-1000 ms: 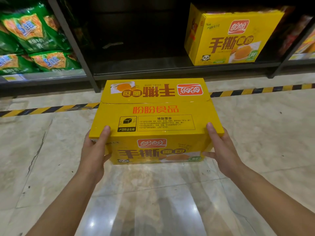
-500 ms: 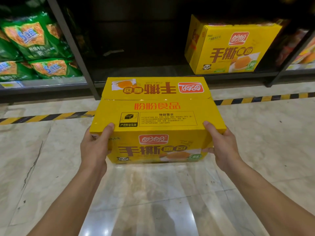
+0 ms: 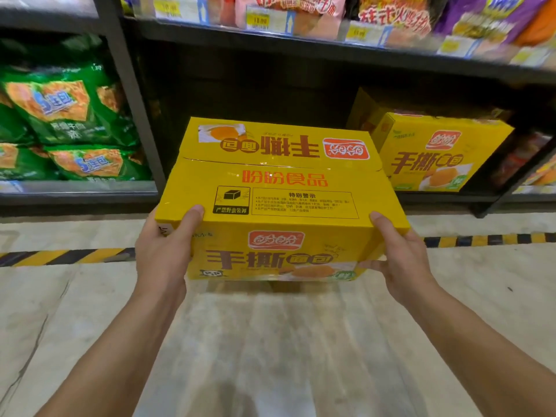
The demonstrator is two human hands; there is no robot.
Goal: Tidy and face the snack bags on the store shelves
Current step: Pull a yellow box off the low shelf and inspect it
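Left hand (image 3: 161, 254) and right hand (image 3: 403, 260) grasp opposite ends of a yellow printed cardboard carton (image 3: 279, 191), thumbs on top. A matching yellow carton (image 3: 436, 155) sits on the dark bottom shelf (image 3: 436, 197) behind.

Box (image 3: 279, 188) before the shelf (image 3: 436, 198)
Left hand (image 3: 162, 254) at its 9 o'clock, right hand (image 3: 403, 260) at 3; second box (image 3: 436, 155) on the shelf at 2 o'clock, bags (image 3: 66, 115) at 10.

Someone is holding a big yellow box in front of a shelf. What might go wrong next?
The left hand and right hand grip the box only at its near corners, so its far end might dip or slip. The dark gap on the shelf sits between a post and a second box; the carried one might bump either.
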